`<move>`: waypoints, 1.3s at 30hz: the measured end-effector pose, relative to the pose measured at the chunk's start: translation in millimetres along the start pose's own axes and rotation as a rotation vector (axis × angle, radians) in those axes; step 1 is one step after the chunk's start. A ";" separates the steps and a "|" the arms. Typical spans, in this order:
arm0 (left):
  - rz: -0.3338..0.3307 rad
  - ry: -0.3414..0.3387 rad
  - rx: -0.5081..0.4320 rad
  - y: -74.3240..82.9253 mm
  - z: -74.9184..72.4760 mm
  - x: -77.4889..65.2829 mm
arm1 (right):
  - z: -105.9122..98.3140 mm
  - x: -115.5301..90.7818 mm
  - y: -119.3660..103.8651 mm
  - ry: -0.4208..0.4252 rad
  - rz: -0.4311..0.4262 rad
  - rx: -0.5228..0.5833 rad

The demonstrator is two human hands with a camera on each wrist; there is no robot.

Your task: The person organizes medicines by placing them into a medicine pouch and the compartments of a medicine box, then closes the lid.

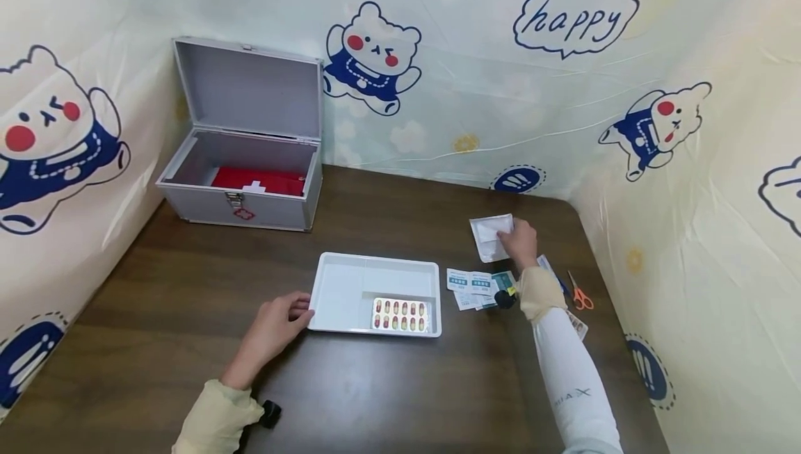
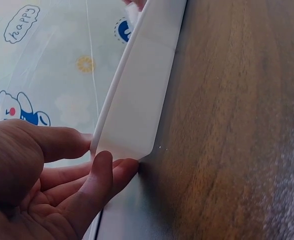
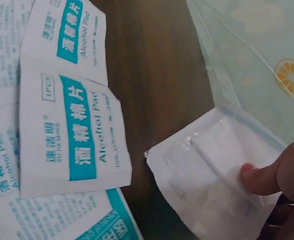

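Observation:
My left hand [image 1: 275, 329] holds the white plastic tray [image 1: 338, 293] by its near left corner. In the left wrist view the thumb lies on the tray's rim, with the other fingers against the wall and lower edge. A blister pack of capsules [image 1: 400, 315] lies in the tray's right front part. Farther right, my right hand [image 1: 518, 242] pinches a white sealed gauze packet [image 3: 207, 180] at its right edge, thumb on top. Just in front of that packet, several alcohol pad sachets [image 3: 79, 135] lie overlapping on the table.
A grey metal case [image 1: 250, 211] stands at the back left, lid up, with a red cloth item [image 1: 272, 181] marked with a white cross inside. Orange-handled scissors [image 1: 582, 298] lie beyond my right wrist, near the table's right edge. Printed curtains surround the brown table [image 1: 400, 398].

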State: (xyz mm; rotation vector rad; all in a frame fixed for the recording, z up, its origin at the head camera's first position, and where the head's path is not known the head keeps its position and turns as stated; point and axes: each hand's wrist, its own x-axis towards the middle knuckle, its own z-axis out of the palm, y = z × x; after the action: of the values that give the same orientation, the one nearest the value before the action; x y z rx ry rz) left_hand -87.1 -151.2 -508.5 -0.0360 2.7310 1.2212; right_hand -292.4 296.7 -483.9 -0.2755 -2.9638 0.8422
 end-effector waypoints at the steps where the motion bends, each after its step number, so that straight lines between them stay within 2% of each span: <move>1: 0.005 0.001 0.003 -0.2 -0.1 0.6 | -1.6 0.2 -1.2 0.006 -0.016 -0.004; 13: 0.034 0.011 0.003 -3.6 -2.0 6.6 | -20.5 -10.8 -33.7 0.040 -0.115 0.080; 16: 0.037 0.011 0.003 -4.4 -1.9 6.8 | -23.9 -16.8 -40.8 0.016 -0.154 0.100; 21: 0.045 0.012 0.000 -5.9 -1.3 6.8 | -26.5 -31.8 -59.7 -0.101 -0.253 0.097; 26: 0.044 0.009 -0.004 -7.6 -0.8 5.9 | -18.6 -51.5 -83.5 -0.236 -0.349 0.111; 32: 0.012 -0.006 -0.001 -5.1 -1.8 4.0 | 4.7 -71.4 -115.1 -0.375 -0.471 0.113; 35: 0.014 -0.003 -0.011 -3.4 -2.6 2.5 | 20.6 -80.2 -132.2 -0.442 -0.511 0.102; 39: 0.028 0.000 -0.017 -2.1 -3.2 1.4 | 43.4 -92.1 -153.1 -0.492 -0.568 0.068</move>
State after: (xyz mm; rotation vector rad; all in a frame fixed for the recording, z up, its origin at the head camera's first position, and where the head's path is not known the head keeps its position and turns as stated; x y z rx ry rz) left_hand -88.7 -154.9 -508.2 0.0003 2.7298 1.2517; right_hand -230.0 129.4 -440.1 0.8533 -3.1273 1.0276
